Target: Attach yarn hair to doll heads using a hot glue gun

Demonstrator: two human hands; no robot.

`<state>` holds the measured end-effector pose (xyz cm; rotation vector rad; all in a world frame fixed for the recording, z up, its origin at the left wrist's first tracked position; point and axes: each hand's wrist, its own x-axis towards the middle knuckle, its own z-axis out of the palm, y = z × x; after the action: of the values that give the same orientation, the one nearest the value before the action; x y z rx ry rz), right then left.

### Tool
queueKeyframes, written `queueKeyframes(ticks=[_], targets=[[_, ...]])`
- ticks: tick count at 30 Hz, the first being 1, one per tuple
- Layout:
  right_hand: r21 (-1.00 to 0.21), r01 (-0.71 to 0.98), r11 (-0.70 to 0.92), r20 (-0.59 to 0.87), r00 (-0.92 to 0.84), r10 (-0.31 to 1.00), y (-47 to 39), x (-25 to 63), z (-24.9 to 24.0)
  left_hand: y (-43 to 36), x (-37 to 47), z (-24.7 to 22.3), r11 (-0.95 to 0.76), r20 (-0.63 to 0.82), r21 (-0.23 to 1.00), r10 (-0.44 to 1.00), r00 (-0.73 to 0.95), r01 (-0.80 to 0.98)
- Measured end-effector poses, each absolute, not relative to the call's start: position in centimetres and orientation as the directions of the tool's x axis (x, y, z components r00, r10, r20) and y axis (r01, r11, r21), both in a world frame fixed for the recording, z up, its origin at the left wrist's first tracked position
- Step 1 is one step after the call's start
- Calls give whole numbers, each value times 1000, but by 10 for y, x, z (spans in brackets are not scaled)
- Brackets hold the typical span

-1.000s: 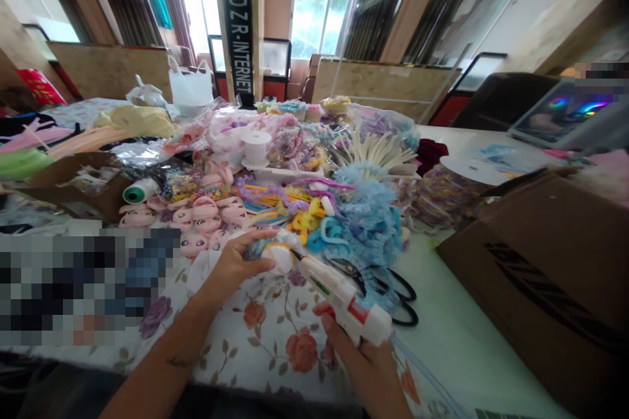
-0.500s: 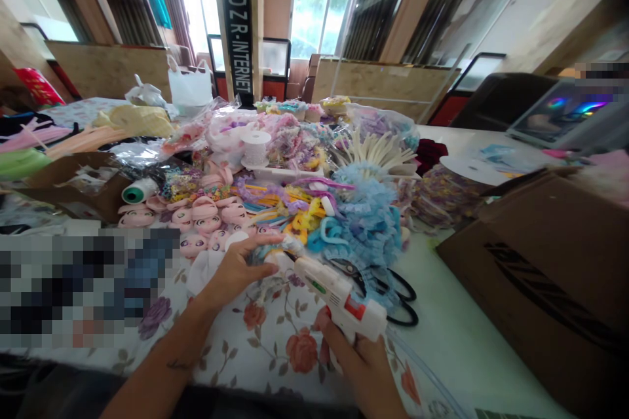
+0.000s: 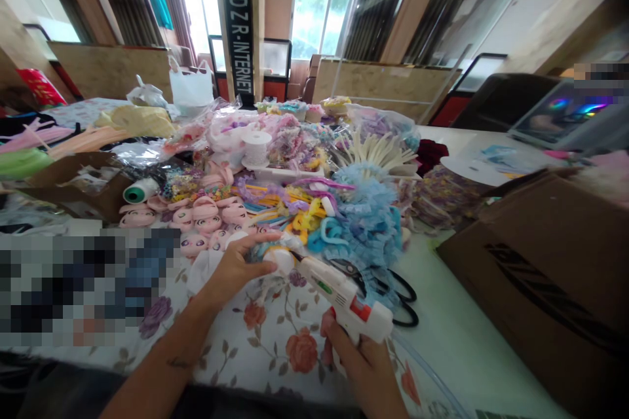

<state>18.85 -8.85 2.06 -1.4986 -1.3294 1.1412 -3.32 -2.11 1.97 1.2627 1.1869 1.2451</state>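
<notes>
My right hand (image 3: 361,357) is wrapped round the handle of a white glue gun (image 3: 339,291) with a red trigger part. The gun's dark nozzle points up and left, at a small white round piece (image 3: 281,260). My left hand (image 3: 246,262) pinches that piece between thumb and fingers, with some clear or pale material about it. Left of and behind my left hand lie several pink doll-face pieces (image 3: 206,217). Blue ruffled trim (image 3: 368,222) is heaped beyond the gun, and black-handled scissors (image 3: 405,298) lie partly under it.
At the right stands a large brown cardboard box (image 3: 540,275). A white spool (image 3: 256,149), yellow and purple strips and bagged trims are piled across the middle. An open brown box (image 3: 73,190) is at the left. Flowered cloth (image 3: 236,353) covers the near table.
The glue gun and my right hand have shifted slightly right and down. The white round piece at my left fingertips shows more clearly; my left hand has barely moved.
</notes>
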Motion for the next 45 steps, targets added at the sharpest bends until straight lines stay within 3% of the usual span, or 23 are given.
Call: queueKeyframes(ticks=[19, 27, 35, 45], targets=[[-961, 243, -129, -120, 53, 991, -89, 188, 18, -20, -30, 23, 39, -54, 974, 997, -60, -225], [-934, 340, -109, -85, 86, 993, -90, 186, 21, -20, -31, 23, 64, -91, 950, 993, -77, -304], [-931, 330, -152, -102, 164, 981, -94, 187, 16, -16, -32, 20, 7, -72, 919, 986, -151, -393], [-982, 76, -174, -173, 14, 985, -85, 194, 39, -21, -27, 24, -27, 11, 993, 990, -138, -117]])
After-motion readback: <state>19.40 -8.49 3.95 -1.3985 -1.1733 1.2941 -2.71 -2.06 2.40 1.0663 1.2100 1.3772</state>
